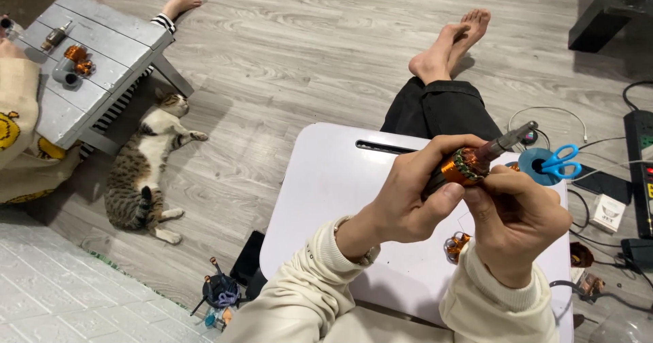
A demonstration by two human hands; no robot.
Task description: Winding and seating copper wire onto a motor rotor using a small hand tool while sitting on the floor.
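Two hands meet above the white tabletop (326, 180), both on a motor rotor (469, 163) with copper windings and a grey shaft pointing up and right. The left hand (408, 200) is wrapped around the rotor's dark body, its thumb pressed along the underside. The right hand (517, 217) is curled in from the near side, its thumb and fingertips pressed against the copper end; what exactly they pinch there is hidden.

As a judgement, the work on the rotor looks midway: the copper coil at this end sits wound in place, while a small bundle of loose copper wire (457, 244) lies on the tabletop just below the hands, so some winding seems either removed or not yet fitted. Which, I cannot tell.

Containers are few. A blue tape roll (534, 163) at the far right of the tabletop has blue scissors (561, 161) lying across it. On the floor at the near left, a small dark cup (219, 292) holds several thin tools.

Further left, a cat (146, 169) lies stretched on the floor beside a low grey table (102, 64) carrying more copper parts.
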